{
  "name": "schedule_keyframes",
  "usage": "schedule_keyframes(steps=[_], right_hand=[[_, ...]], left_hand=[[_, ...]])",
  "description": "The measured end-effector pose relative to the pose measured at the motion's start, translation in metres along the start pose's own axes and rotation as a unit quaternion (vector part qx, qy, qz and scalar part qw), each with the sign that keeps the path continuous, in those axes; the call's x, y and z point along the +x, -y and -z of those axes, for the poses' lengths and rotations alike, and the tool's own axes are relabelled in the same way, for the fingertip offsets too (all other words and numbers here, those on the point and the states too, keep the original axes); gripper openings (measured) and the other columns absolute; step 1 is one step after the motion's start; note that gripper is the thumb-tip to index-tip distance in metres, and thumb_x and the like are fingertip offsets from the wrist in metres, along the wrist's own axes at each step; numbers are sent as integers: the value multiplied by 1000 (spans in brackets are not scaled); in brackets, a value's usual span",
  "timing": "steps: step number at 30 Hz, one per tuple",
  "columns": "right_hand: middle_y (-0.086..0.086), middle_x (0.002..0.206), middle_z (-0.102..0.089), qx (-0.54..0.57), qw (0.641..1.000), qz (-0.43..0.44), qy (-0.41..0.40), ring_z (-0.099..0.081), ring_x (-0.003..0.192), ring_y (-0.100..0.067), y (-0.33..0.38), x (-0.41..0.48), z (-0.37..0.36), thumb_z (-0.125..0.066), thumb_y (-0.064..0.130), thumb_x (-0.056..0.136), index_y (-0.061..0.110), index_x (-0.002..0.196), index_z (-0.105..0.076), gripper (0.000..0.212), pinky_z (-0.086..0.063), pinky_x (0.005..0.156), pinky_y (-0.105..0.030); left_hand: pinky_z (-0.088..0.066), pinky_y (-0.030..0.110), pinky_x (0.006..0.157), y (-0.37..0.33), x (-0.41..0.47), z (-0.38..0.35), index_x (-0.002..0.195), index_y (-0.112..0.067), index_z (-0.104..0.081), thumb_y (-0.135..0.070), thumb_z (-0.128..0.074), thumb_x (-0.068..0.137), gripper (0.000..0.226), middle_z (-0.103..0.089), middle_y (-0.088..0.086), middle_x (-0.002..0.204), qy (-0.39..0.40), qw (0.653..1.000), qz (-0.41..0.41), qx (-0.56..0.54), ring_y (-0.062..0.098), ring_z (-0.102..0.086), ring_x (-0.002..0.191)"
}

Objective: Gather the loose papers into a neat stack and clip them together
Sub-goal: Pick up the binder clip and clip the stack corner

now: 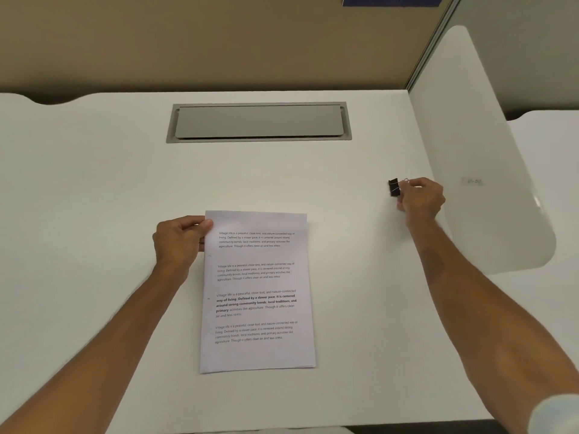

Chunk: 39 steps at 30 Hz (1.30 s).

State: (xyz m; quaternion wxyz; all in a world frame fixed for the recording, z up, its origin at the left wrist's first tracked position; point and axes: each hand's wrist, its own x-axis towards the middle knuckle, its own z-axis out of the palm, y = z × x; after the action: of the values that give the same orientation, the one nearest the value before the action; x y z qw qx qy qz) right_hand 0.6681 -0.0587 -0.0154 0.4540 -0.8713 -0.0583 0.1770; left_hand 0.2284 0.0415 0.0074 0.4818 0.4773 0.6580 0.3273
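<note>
The papers (257, 292) lie as one squared stack on the white desk (94, 183), on the near side of the grey cable hatch (259, 122) set into the desktop and roughly in line with its middle. The top sheet carries four short blocks of printed text. Only a thin sliver of a lower sheet peeks out along the bottom edge, so how many sheets are in the pile I cannot tell.

The left hand (180, 238) has the stack pinched at its upper left corner, thumb lying on top of the top sheet and the fingers curled at the paper's edge. The grip is closed down on the paper, with the rest of the stack stretching away from the hand toward the person.

Well off to the right of the hatch and nearer the person than it, the right hand (419, 198) grips a single black binder clip (394, 187) by its wire handles, fingertips bunched tight around them. The clip's black body sticks out to the left of the fingers. Whether its mouth is pressed open I cannot make out. The clip is well apart from the papers, close beside the white side divider (488, 151).

One stack, one clip, two hands, each holding one thing.
</note>
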Motion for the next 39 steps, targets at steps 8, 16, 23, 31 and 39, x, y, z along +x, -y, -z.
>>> schedule_keyframes(steps=[8,16,23,31,39], right_hand=[[-5,81,-71,99,990,2,103,-72,78,-27,16,-18,0,-78,12,81,14,73,-69,13,-64,73,-42],[-22,93,-67,202,934,20,293,-72,82,-34,38,-72,-19,-73,-10,80,-10,111,-64,32,-64,77,-46],[-17,86,-66,120,901,102,403,-68,76,-29,54,-115,-39,-79,-9,78,-11,111,-69,35,-63,77,-37],[-5,86,-78,-21,866,264,425,-77,77,-16,88,-163,-69,-88,-1,69,10,102,-79,35,-59,73,-21],[-3,77,-77,-76,815,364,445,-74,68,-6,108,-198,-93,-88,1,69,8,95,-81,28,-52,67,-11]], left_hand=[[-61,25,54,-3,-3,0,94,-16,-75,-10,-82,82,15,-74,4,78,3,1000,-5,3,16,-70,58],[-62,26,56,-6,-6,0,93,-16,-76,-10,-82,81,15,-75,4,79,3,1000,-3,6,21,-72,63],[-62,31,64,-8,-8,0,94,-13,-77,-11,-83,81,14,-76,2,78,0,1000,-10,17,18,-71,58],[-64,44,77,-10,-15,0,91,-17,-78,-15,-83,82,11,-77,2,80,4,999,-36,28,28,-77,76],[-63,47,82,-10,-19,0,98,-9,-79,-13,-82,83,15,-78,7,89,12,999,-39,26,30,-76,85]])
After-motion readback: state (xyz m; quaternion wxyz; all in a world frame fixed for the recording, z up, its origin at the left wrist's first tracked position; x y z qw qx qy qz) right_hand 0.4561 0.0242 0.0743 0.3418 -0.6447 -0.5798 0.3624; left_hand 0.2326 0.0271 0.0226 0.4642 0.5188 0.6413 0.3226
